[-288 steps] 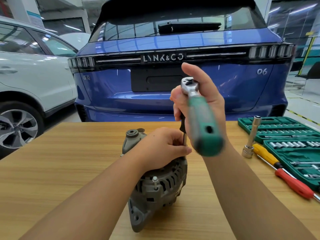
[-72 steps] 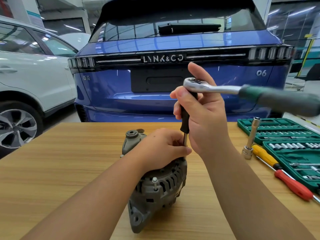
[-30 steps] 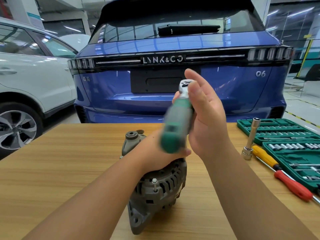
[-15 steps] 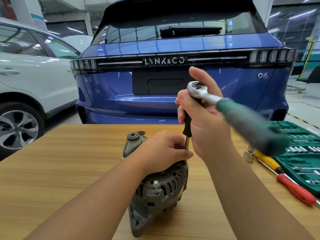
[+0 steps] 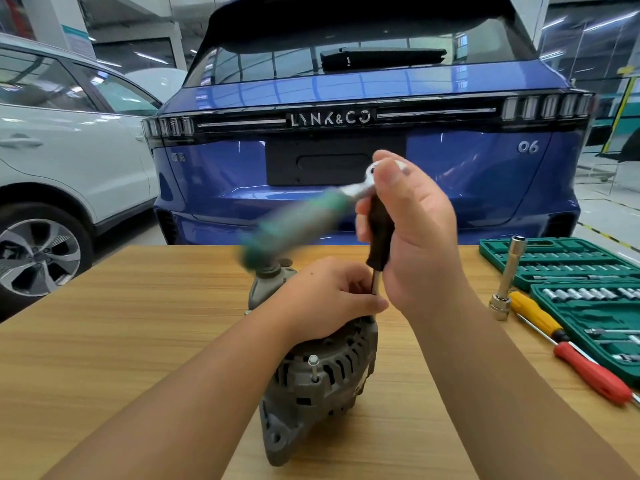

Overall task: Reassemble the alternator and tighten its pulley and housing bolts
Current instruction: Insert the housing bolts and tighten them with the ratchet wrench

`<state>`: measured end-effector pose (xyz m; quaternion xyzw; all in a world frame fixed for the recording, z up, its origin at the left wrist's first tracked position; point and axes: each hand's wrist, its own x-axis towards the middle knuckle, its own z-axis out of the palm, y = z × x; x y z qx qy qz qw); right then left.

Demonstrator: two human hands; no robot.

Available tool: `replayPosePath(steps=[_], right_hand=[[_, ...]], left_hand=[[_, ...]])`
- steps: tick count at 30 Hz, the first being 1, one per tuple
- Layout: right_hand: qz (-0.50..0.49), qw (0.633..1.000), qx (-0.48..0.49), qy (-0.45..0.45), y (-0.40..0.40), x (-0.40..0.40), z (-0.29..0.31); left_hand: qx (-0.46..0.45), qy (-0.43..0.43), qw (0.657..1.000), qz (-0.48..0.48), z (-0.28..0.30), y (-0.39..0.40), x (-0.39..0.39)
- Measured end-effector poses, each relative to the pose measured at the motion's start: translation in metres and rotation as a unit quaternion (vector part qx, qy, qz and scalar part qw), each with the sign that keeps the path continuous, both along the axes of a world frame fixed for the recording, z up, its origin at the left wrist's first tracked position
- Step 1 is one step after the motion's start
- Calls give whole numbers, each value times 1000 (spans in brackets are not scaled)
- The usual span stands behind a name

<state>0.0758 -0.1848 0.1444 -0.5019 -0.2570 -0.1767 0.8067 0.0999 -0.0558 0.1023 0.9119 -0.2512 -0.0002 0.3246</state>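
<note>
Currently, head view, single entry.

Step in hand, as judged: running down a housing bolt on the alternator (image 5: 322, 372) with a ratchet (image 5: 311, 216) set on top of a black-handled driver (image 5: 378, 237). To do it well: keep the driver shaft upright and seated on the bolt, brace the body so it cannot turn on the desk (image 5: 121, 341), and swing the ratchet in short even arcs, finishing snug rather than forced.

Alternator: grey, ribbed, standing near the middle of the desk, one stud visible on its near face.

Left hand (image 5: 329, 299): curled over the top of the alternator, fingertips pinching the driver shaft low down to steady it.

Right hand (image 5: 415, 230): wrapped round the black driver handle, thumb up beside the ratchet head; the green ratchet handle is blurred, pointing left.

Right side of desk: green socket case (image 5: 571, 271), extension bar (image 5: 509, 275), yellow screwdriver (image 5: 533, 315), red screwdriver (image 5: 592, 374), all well apart from the alternator.
</note>
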Motion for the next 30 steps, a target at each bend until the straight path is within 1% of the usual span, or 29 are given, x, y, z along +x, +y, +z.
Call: replayPosePath(steps=[2,3,5,7,8,10,12,16,19,21,25,27,28,30], right_hand=[[-71,997,-7,5,-3,-1,1],[-82,996,-9,17,-5,0,2],[-45,998,-17,35,-10,2,2],[7,1000,-18,12,-10,3,2],[11,1000,-22,-17,-8,3,0],[-15,997,-31,-73,-4,4,-2],[-17,995,-23,-92,-1,5,-3],[14,996,-13,-81,1,4,-5],[90,994,26,-50,-4,4,-4],[113,992,33,-39,-6,4,-4],[59,998,-16,-29,-5,0,-2],[28,999,-18,-14,-4,-3,1],[4,1000,-14,-6,-3,-4,2],[-77,997,-20,-4,-1,-6,2]], left_hand=[[21,-2,1000,-3,0,-1,1],[20,-2,1000,-2,-1,-1,1],[16,-3,1000,2,-1,-1,1],[15,-4,1000,13,0,-2,2],[16,-5,1000,17,0,-2,2],[20,-5,1000,17,0,-2,1],[14,-5,1000,13,0,-2,1],[4,-1,1000,10,-4,0,3],[-13,2,1000,8,-4,-2,4],[-18,0,1000,9,-4,-3,3],[-20,4,1000,15,-3,-1,3],[-10,11,1000,23,-2,-1,2],[0,11,1000,23,-1,-1,1],[11,4,1000,6,1,-3,-2]])
